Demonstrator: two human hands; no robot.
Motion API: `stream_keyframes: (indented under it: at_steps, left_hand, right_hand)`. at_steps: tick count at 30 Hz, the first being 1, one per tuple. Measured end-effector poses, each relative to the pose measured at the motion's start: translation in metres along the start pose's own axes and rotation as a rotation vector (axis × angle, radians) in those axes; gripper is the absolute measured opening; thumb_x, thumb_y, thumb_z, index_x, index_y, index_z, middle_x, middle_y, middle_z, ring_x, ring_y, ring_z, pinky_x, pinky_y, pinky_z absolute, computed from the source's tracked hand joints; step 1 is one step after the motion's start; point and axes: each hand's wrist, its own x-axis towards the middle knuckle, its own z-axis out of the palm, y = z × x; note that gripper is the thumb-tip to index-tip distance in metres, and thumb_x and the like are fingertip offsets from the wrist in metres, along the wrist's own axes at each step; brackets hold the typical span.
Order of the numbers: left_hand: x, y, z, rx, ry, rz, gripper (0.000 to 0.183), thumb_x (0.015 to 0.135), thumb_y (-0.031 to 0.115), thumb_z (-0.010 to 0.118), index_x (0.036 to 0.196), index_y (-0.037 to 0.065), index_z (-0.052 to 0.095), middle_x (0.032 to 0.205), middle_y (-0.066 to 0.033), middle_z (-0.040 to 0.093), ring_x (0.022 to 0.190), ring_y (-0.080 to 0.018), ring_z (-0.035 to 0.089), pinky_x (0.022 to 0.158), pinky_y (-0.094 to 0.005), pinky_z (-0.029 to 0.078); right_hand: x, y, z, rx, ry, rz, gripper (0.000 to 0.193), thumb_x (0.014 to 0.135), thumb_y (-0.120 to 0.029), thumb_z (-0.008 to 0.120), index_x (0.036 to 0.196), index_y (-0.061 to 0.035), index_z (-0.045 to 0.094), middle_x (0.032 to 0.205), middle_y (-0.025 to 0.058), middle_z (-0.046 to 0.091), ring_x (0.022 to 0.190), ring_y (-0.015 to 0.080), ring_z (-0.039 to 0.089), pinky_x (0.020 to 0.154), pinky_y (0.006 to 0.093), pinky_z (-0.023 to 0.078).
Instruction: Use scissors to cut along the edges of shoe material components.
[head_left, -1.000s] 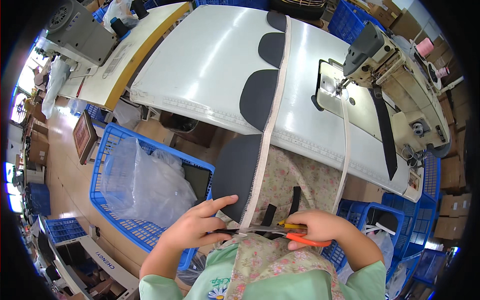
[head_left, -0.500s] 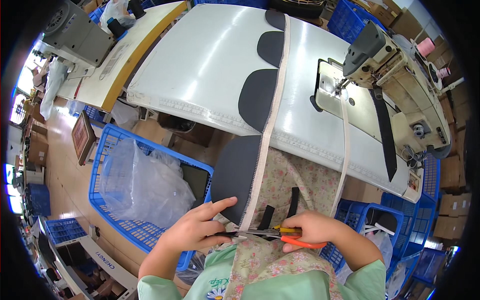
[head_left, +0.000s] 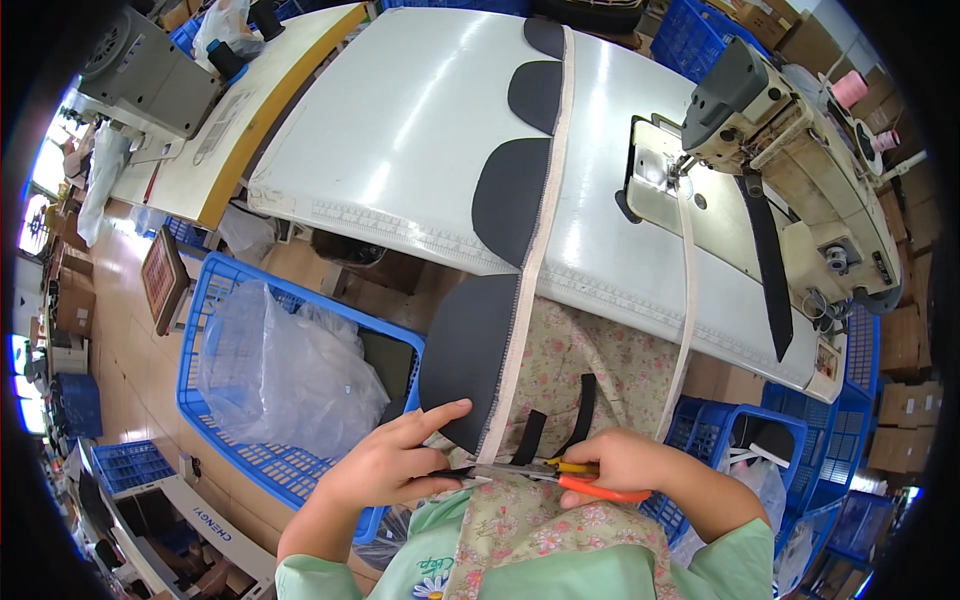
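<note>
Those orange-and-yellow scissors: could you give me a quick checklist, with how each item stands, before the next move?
1. Scissors held firmly: ok, the right hand is around the handles.
2. Blades at the pale strip: ok, they lie across its near end.
3. Nearest dark rounded piece steadied: ok, the left hand has its index fingertip on it.
4. Left fingers well clear of the blades: not ok, they look close to the tips.
5. Strip cut through: cannot tell.
</note>
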Motion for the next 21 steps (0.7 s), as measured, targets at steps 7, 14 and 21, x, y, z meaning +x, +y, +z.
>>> stream_keyframes:
  at_steps: [7,14,21]
  left_hand:
    - [-0.009,-0.002,-0.005,-0.015,-0.026,-0.048,0.026,0.07,0.022,0.08,0.071,0.004,0.061,0.134,-0.0226,0.049,0.075,-0.0299,0.056,0.069,-0.0363,0.047]
    - [-0.03,0.002,-0.009,-0.185,0.011,-0.088,0.025,0.069,0.018,0.08,0.075,0.003,0.062,0.131,-0.0259,0.051,0.092,-0.0347,0.063,0.076,-0.0374,0.05]
    - [-0.041,0.002,-0.032,0.117,0.301,-0.416,0.022,0.071,0.01,0.077,0.07,0.0,0.058,0.118,-0.0206,0.06,0.085,-0.0311,0.063,0.073,-0.0357,0.05]
  right_hand:
    - [-0.011,0.005,-0.01,-0.038,-0.047,0.012,0.05,0.075,-0.052,0.074,0.071,-0.0048,0.057,0.064,0.0103,0.056,0.06,0.0237,0.054,0.056,0.0349,0.041]
    - [0.09,-0.02,-0.024,0.977,0.757,-0.329,0.032,0.08,-0.015,0.074,0.096,-0.0026,0.049,0.082,0.0043,0.057,0.074,0.0125,0.058,0.062,0.0282,0.047]
    - [0.142,-0.041,0.009,0.619,0.969,-0.291,0.031,0.08,-0.016,0.073,0.092,-0.005,0.046,0.078,0.0019,0.051,0.067,0.0099,0.051,0.059,0.0253,0.044]
